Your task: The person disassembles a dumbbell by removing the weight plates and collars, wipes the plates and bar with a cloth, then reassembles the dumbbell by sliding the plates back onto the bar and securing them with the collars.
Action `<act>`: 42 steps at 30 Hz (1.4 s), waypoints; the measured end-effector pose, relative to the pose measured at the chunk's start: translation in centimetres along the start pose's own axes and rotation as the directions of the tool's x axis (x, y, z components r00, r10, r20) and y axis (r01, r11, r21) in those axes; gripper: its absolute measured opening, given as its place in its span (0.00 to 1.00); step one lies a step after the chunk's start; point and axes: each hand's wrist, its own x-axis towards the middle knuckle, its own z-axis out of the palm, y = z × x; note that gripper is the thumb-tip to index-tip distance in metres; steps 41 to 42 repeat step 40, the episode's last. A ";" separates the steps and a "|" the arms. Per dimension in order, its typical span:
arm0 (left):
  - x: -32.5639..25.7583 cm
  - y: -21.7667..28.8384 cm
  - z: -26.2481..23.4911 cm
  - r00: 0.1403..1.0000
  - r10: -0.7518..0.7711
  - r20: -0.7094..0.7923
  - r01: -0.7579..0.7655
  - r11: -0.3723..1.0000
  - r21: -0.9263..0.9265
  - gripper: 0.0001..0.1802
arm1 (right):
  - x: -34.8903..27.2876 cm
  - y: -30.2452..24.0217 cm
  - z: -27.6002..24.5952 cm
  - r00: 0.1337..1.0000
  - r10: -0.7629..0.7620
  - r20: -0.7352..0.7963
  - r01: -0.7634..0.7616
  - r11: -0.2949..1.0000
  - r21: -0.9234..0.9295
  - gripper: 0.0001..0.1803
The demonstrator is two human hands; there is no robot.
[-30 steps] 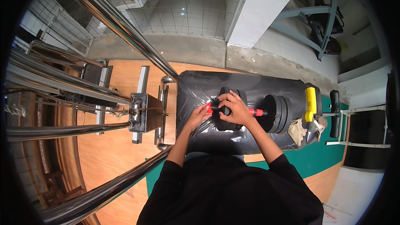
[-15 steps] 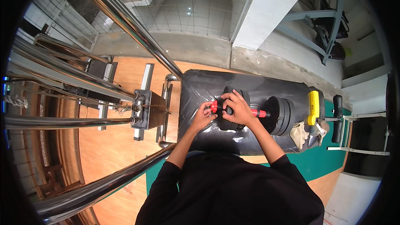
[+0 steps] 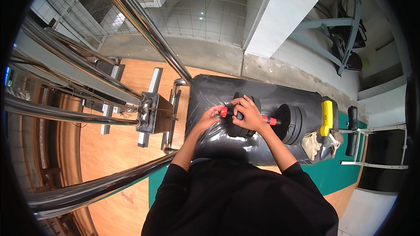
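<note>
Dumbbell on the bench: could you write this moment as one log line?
left hand: at red end collar | right hand: gripping dumbbell by left plates | dumbbell: lying on black bench | nearby: yellow tool

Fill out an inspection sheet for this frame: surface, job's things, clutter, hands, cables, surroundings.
Surface: black padded bench wrapped in glossy plastic.
Job's things: dumbbell with black plates lying on the bench; red collar at its left end.
Clutter: yellow tool, cloth gloves at the bench's right end.
Hands: left hand at the red collar; right hand grips the bar beside the plates.
Cables: nothing seen.
Surroundings: chrome machine bars, wooden floor, green mat, white pillar.
</note>
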 end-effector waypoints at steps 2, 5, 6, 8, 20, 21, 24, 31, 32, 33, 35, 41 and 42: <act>-0.2 0.6 0.5 0.978 -0.135 -0.160 0.102 0.975 -0.198 0.22 | 0.1 -0.1 0.0 1.000 -0.002 -0.001 0.002 1.000 -0.002 0.12; 0.6 1.4 1.7 0.812 -0.449 -0.373 0.274 0.857 -0.435 0.24 | 0.1 -0.1 0.1 1.000 -0.008 -0.007 0.008 1.000 -0.004 0.12; 1.0 1.1 1.7 0.850 -0.444 -0.284 0.332 0.869 -0.367 0.26 | 0.0 -0.1 0.1 1.000 -0.011 -0.009 0.011 1.000 -0.005 0.12; 1.7 -0.5 1.1 0.894 -0.436 -0.104 0.407 0.886 -0.221 0.31 | 0.2 -0.2 0.2 1.000 -0.020 -0.003 0.020 1.000 -0.005 0.12; -1.1 3.4 0.8 0.981 -0.072 0.182 -0.072 0.732 0.678 0.48 | -0.1 0.1 0.5 1.000 -0.028 -0.013 0.028 1.000 -0.015 0.11; -0.8 5.2 0.4 0.936 -0.288 0.204 0.085 0.746 0.660 0.45 | -0.2 0.2 0.4 1.000 -0.028 -0.011 0.028 0.999 -0.017 0.11; -0.4 7.9 0.9 0.944 -0.293 0.152 0.119 0.730 0.673 0.40 | -0.5 0.3 0.5 0.999 -0.029 -0.024 0.029 0.999 -0.037 0.11; -0.3 9.6 2.1 0.830 -0.474 0.294 0.113 0.659 0.743 0.44 | -0.1 0.4 0.4 0.998 -0.066 0.006 0.066 0.997 -0.030 0.12; 0.3 10.7 2.4 0.865 -0.424 0.269 0.088 0.655 0.751 0.45 | -0.2 0.5 0.2 0.998 -0.059 0.005 0.059 0.998 -0.037 0.12; 0.6 11.3 2.9 0.895 -0.378 0.237 0.073 0.647 0.759 0.45 | -0.5 0.5 0.3 0.999 -0.052 0.007 0.052 0.998 -0.034 0.12; 0.9 9.3 3.0 0.992 0.040 0.118 -0.117 0.626 0.771 0.47 | -0.2 0.2 0.3 0.998 -0.060 0.013 0.061 0.997 -0.049 0.13; 1.6 4.7 3.6 0.944 -0.144 0.298 -0.212 0.428 0.878 0.55 | -0.1 0.3 -0.1 0.997 -0.070 -0.020 0.071 0.997 0.022 0.15; 1.6 4.7 3.6 0.944 -0.144 0.298 -0.212 0.428 0.878 0.55 | -0.1 0.3 -0.1 0.997 -0.070 -0.020 0.071 0.997 0.022 0.15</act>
